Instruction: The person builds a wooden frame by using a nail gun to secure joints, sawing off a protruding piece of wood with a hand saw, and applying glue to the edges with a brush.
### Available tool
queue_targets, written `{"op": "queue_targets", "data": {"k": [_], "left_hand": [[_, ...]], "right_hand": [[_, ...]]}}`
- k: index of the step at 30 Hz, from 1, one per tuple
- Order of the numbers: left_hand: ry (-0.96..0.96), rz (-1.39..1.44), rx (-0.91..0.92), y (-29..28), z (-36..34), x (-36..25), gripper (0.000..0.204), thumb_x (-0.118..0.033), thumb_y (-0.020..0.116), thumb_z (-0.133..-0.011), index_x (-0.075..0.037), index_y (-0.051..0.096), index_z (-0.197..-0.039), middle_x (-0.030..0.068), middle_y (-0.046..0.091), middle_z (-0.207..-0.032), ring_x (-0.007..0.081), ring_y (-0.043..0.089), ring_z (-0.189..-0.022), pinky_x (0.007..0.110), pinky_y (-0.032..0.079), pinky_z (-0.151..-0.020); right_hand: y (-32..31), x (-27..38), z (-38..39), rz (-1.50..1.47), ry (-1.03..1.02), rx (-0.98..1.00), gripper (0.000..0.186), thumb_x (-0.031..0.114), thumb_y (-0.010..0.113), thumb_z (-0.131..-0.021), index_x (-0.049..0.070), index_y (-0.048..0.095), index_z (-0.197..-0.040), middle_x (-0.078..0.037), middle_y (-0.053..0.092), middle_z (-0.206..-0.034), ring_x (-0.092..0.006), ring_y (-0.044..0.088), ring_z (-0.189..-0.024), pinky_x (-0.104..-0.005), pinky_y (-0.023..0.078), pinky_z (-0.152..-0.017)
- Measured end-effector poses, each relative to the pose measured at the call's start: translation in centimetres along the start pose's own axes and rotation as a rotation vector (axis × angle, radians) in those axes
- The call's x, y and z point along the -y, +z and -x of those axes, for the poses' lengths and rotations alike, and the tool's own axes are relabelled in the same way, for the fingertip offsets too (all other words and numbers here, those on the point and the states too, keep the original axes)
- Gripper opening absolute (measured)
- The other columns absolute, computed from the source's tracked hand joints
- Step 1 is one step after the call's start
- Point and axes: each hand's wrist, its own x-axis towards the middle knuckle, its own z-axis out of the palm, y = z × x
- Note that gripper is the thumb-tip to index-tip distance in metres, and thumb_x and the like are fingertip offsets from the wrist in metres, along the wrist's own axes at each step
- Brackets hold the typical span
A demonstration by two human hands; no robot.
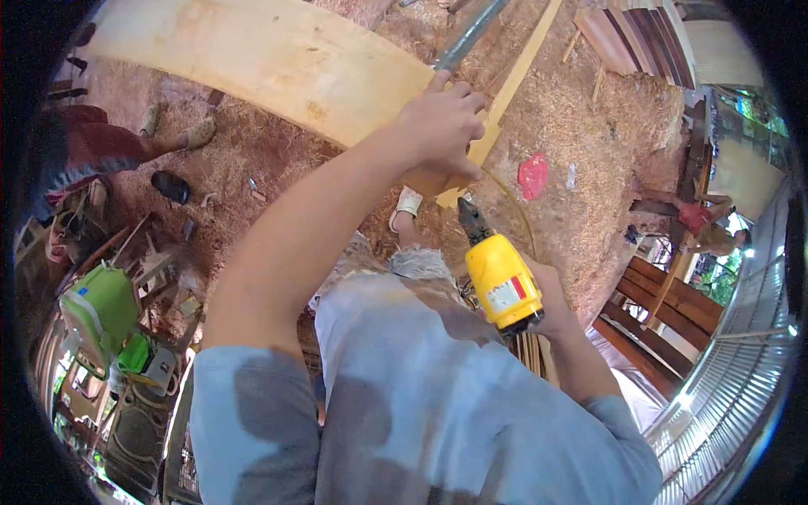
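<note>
My left hand (pixel 446 126) is closed round a short wooden piece (pixel 431 179) at the edge of a long pale plywood board (pixel 244 59). A grey round bar (pixel 463 42) lies just beyond my fingertips, and a narrow wood strip (pixel 522 63) runs beside it. My right hand (pixel 547 299), mostly behind a yellow-and-black nail gun (pixel 497 278), grips that tool. Its black nose points up just below the wooden piece, and a thin yellow hose (pixel 526 215) curves beside it.
Wood shavings cover the floor (pixel 598 160). Another person's legs (pixel 168 139) are at upper left, a second person (pixel 707 219) at right. Also around are a green plastic container (pixel 101 307), stacked boards (pixel 631 42), dark planks (pixel 656 311) and a red scrap (pixel 532 175).
</note>
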Motion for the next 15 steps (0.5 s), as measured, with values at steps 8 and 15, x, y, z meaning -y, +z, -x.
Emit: {"op": "queue_targets", "data": {"k": [8, 15], "left_hand": [[0.005, -0.007, -0.057, 0.2, 0.1, 0.0, 0.050, -0.060, 0.074, -0.065, -0.014, 0.077, -0.084, 0.0091, 0.057, -0.120, 0.0260, 0.048, -0.121, 0.053, 0.024, -0.111], [-0.009, -0.033, -0.012, 0.1, 0.0, -0.1, 0.050, -0.059, 0.073, -0.066, -0.015, 0.077, -0.088, 0.0081, 0.058, -0.120, 0.0250, 0.048, -0.121, 0.052, 0.025, -0.110]], "right_hand": [[0.1, 3.1, -1.6, 0.051, -0.039, -0.022, 0.068, 0.018, 0.084, -0.070, 0.001, 0.055, -0.129, -0.015, 0.069, -0.110, -0.0244, 0.069, -0.099, -0.0341, 0.052, -0.088], [-0.2, 5.5, -2.2, 0.244, 0.013, 0.048, 0.063, 0.014, 0.082, -0.070, 0.001, 0.057, -0.126, -0.015, 0.070, -0.107, -0.0240, 0.070, -0.098, -0.0337, 0.052, -0.086]]}}
